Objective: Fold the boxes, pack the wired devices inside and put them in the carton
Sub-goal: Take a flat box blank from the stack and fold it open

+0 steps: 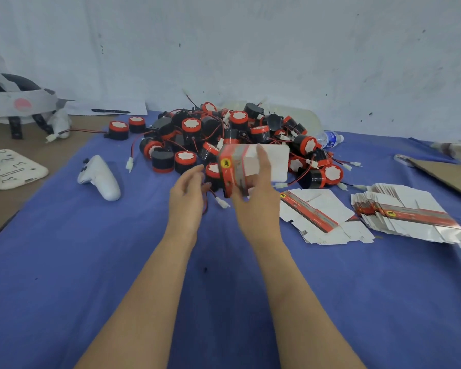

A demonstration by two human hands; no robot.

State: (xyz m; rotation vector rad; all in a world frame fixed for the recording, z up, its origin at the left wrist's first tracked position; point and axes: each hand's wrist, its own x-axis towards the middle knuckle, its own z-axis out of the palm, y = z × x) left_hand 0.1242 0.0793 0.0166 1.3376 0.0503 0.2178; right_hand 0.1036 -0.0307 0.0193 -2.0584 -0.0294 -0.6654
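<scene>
Nearest, two bare forearms reach over the blue-covered table (pixel 64 262). The right hand (pixel 253 201) grips a part-folded box (pixel 234 166), raised just in front of the pile of wired devices (pixel 224 134); its fingers (pixel 262 158) curl over the white end. The left hand (pixel 186 187) is relaxed and holds nothing. Assessment: the box is thin card, light and easily crushed, so it should be held at the creased edges. Flat boxes (pixel 320 217) lie to the right.
</scene>
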